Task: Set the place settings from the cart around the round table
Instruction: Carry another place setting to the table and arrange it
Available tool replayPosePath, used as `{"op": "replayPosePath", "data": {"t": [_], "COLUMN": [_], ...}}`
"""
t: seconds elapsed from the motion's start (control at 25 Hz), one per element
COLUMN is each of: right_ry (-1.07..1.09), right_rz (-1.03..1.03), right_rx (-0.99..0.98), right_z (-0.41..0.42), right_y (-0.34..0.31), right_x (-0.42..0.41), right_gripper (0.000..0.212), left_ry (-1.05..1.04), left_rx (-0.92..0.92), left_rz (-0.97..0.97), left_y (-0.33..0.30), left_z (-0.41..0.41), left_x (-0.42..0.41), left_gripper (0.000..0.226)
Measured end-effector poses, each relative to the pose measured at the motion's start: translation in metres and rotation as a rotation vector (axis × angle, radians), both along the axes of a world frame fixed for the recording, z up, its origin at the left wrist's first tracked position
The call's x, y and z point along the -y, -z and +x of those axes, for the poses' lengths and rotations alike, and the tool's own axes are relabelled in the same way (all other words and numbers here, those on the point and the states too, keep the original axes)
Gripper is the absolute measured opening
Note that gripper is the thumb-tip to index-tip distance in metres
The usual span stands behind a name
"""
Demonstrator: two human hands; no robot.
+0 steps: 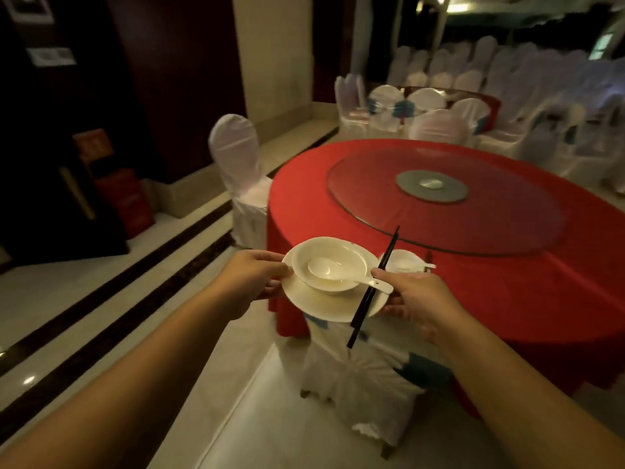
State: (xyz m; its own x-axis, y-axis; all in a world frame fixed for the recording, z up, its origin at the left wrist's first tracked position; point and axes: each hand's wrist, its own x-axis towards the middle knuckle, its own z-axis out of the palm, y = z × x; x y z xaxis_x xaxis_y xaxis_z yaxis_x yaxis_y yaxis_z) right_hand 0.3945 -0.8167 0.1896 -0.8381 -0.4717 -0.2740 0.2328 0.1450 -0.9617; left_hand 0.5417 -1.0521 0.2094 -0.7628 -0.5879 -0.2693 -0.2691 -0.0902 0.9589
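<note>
I carry a white plate (pixel 318 304) with a white bowl (pixel 341 257) on it and a white spoon (pixel 338 274) lying in the bowl. My left hand (pixel 253 279) grips the plate's left rim. My right hand (pixel 416 299) holds the plate's right rim and pinches a pair of black chopsticks (pixel 373 287) that slant across it. The set hovers beside the near-left edge of the round table (pixel 507 282) with its red cloth. Another white bowl with a spoon (pixel 404 260) stands on the table just behind my right hand.
A glass turntable (pixel 446 201) covers the table's middle. A white-covered chair (pixel 368 377) stands under the plate at the table's edge, another chair (pixel 241 177) at the left. More covered chairs and a second red table (pixel 453 99) fill the back. A dark wall is at left.
</note>
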Motion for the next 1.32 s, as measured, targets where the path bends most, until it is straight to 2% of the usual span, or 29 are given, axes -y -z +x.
{"op": "replayPosePath", "data": {"t": [0.16, 0.32, 0.56, 0.72, 0.96, 1.32], "right_ry": [-0.140, -0.243, -0.344, -0.355, -0.228, 0.131], "right_rz": [-0.003, -0.006, -0.035, -0.028, -0.001, 0.033], "right_rx": [0.013, 0.017, 0.014, 0.033, 0.025, -0.002], "right_z": [0.019, 0.003, -0.053, -0.097, -0.179, -0.296], "right_y": [0.000, 0.011, 0.022, 0.015, 0.021, 0.023], "right_x": [0.117, 0.244, 0.436, 0.527, 0.642, 0.801], "right_gripper": [0.032, 0.033, 0.036, 0.038, 0.039, 0.041], "left_ry": [-0.142, -0.253, -0.366, -0.380, -0.268, 0.094], "left_rx": [0.010, 0.045, 0.076, 0.114, 0.105, 0.045], "left_rz": [0.047, 0.034, -0.011, -0.043, -0.047, -0.010], "left_y": [0.007, 0.021, 0.023, 0.015, 0.024, 0.026], "left_z": [0.046, 0.055, 0.020, -0.025, -0.128, -0.322], "left_x": [0.101, 0.207, 0.372, 0.464, 0.599, 0.809], "left_gripper": [0.014, 0.016, 0.016, 0.015, 0.014, 0.017]}}
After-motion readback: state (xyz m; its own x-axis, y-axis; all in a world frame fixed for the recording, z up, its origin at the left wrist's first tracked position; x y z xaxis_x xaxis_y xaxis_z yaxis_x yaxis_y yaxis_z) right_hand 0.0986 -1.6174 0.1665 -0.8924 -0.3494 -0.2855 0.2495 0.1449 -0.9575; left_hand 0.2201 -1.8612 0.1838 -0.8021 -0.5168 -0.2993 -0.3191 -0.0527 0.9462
